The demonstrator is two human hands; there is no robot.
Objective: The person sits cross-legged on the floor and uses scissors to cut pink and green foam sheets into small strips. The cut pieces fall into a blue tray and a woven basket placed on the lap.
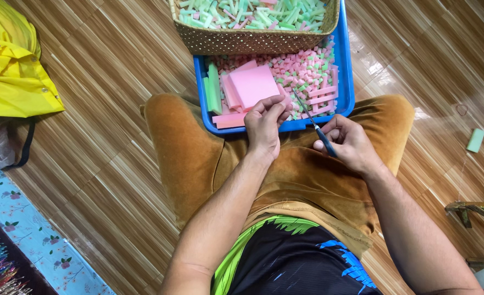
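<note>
Yellow bag: lying on the wood-pattern floor at the far left, well apart from both hands.
Green foam strips: standing on edge against the left wall of the blue tray, just left of the pink stack.
Pink foam sheets: lying stacked in the left half of the tray, just beyond the left hand's fingertips.
Left hand: hovering over the near rim of the tray, its fingers curling together and pinching a narrow pink strip, only a short part of which is showing past the fingertips.
Strip's axis: seeming to run away from the person and a little rightward, though the fingers are hiding most of it.
Scissors: lying aslant, blades pointing up and left toward the pinched strip, the tip sitting just right of the left fingertips; whether the blades are parted is too fine to tell.
Right hand: resting over the right thigh, fingers wrapping closed around the blue scissor handle.
Nearer hand: the left is touching the strip; the right is reaching it only through the blades.
Cut foam bits: filling the right half of the tray, pink with some green.
Woven basket: sitting on the tray's far end, holding mostly green pieces.
Loose green piece: lying on the floor at the right, well apart.
</note>
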